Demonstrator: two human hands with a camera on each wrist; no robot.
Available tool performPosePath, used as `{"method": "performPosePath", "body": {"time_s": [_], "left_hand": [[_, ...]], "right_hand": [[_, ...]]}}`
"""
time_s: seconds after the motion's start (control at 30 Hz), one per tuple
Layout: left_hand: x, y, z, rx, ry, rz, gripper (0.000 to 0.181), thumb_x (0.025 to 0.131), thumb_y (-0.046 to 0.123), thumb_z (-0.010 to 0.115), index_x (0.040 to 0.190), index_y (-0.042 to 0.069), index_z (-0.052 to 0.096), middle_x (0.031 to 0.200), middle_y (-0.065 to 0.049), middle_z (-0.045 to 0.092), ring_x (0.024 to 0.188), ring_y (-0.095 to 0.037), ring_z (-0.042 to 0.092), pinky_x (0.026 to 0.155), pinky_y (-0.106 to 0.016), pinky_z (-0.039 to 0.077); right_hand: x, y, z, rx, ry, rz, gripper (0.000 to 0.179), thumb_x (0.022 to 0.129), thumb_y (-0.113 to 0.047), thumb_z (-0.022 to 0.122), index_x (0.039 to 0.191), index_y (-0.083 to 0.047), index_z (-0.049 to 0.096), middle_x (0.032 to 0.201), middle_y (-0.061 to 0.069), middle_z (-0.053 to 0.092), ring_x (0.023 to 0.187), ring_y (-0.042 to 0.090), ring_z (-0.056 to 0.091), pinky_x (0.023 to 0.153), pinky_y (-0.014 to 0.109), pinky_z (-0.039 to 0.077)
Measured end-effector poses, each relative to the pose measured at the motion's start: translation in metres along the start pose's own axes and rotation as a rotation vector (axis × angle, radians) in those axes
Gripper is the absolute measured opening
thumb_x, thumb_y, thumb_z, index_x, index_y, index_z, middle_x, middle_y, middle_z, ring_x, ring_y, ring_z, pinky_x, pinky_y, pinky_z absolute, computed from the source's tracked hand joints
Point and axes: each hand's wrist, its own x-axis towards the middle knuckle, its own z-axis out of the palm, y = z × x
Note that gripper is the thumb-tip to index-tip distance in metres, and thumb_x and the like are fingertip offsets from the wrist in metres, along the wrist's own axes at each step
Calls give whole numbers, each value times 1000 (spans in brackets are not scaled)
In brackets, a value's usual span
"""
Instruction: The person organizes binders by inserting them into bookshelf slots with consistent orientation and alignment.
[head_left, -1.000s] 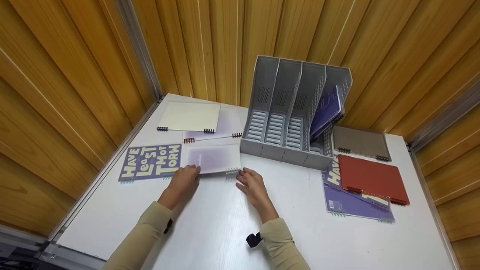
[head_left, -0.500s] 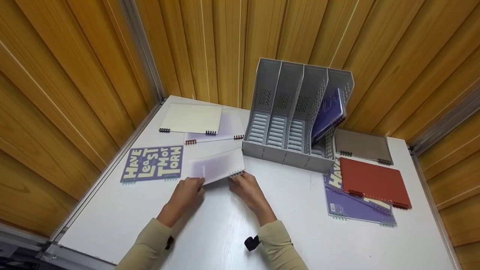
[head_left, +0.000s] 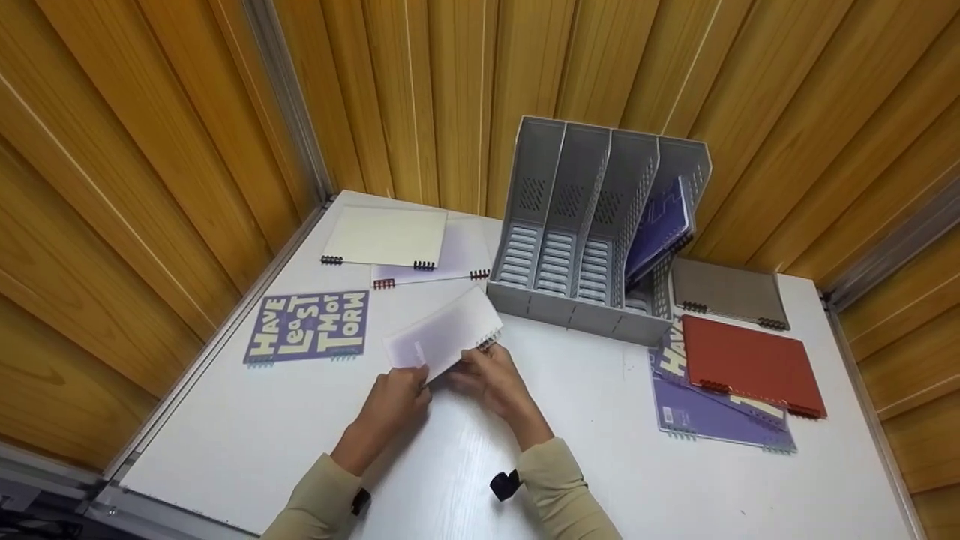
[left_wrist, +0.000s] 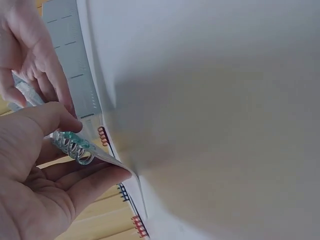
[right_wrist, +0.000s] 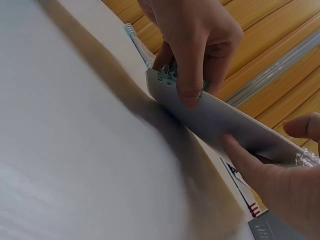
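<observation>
A spiral notebook (head_left: 442, 334) with a pale purple-and-white cover is tilted up off the white table, its clear ring binding facing my body. My left hand (head_left: 394, 405) pinches its near left corner, with thumb and fingers around the rings, as the left wrist view shows. At the right end of the binding my right hand (head_left: 499, 382) grips the edge, thumb on the cover and fingers beneath. In the right wrist view, the notebook's underside (right_wrist: 215, 117) shows, with a finger of the right hand (right_wrist: 280, 185) against it and its lower edge close over the table.
Behind stands a grey file rack (head_left: 577, 315); a dark purple notebook (head_left: 660, 225) leans in its rightmost slot. Lettered purple (head_left: 307, 326) and cream (head_left: 386, 234) notebooks lie left, the cream overlapping a pale one (head_left: 457, 255). Red (head_left: 750, 360), brown (head_left: 727, 292) and purple (head_left: 720, 412) notebooks lie right.
The pale purple notebook has been lifted off the table, turned counterclockwise and tilted up. The left hand has moved right and nearer; the right hand has closed onto the binding edge.
</observation>
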Motion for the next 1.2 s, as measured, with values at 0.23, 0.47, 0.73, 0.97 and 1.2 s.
{"method": "performPosePath", "body": {"time_s": [0.23, 0.47, 0.73, 0.97, 1.2], "left_hand": [[-3, 13, 6, 70, 66, 63, 10, 80, -1, 72, 83, 6, 65, 70, -10, 66, 54, -20, 56, 47, -36, 46], [0, 29, 13, 171, 108, 97, 12, 79, 2, 77, 85, 1, 66, 73, -12, 66, 60, -35, 67, 48, -43, 51], [-2, 38, 17, 114, 137, 110, 16, 83, 7, 81, 87, 3, 66, 78, -8, 64, 61, -33, 67, 50, -41, 52], [-2, 45, 19, 18, 141, 143, 35, 84, 12, 83, 113, -2, 71, 111, -17, 70, 88, -35, 73, 72, -41, 60], [6, 52, 18, -57, 109, 213, 36, 90, 10, 77, 121, -4, 68, 123, -20, 67, 109, -35, 69, 85, -40, 59]], "right_hand": [[0, -2, -4, -48, 92, -23, 43, 99, -3, 51, 137, 16, 43, 119, 28, 65, 101, 31, 71, 88, 41, 58], [1, -4, -3, -120, 120, -30, 41, 101, -6, 54, 135, 16, 48, 118, 29, 67, 98, 31, 72, 82, 37, 60], [-4, -14, -12, -203, 130, -46, 35, 102, -4, 50, 128, 19, 53, 114, 30, 68, 99, 32, 73, 81, 35, 60], [-12, -29, -23, -263, 149, -86, 36, 102, -3, 49, 130, 19, 52, 116, 31, 67, 99, 32, 72, 83, 36, 60], [-24, -51, -31, -265, 185, -194, 34, 102, 1, 49, 131, 19, 49, 117, 32, 64, 99, 29, 71, 80, 32, 60]]}}
